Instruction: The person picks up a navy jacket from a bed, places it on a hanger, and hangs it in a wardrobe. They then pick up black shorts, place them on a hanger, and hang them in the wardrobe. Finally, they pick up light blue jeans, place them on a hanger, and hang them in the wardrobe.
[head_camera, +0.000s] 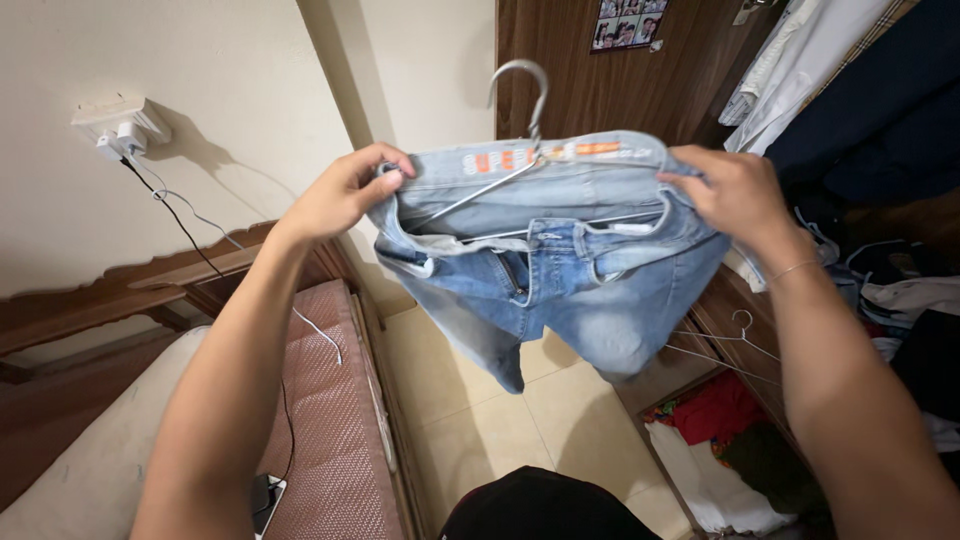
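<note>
the light blue jeans (560, 270) hung mid-frame on a wire hanger (520, 100), stretched between both hands. the left hand (345, 195) pinched the waistband's left end, fingers closed; the right hand (735, 195) gripped its right end, fingers curled over the denim.

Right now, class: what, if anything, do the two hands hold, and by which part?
Both hold light blue jeans on a wire hanger by the waistband: left hand at its left end, right hand at its right.
</note>
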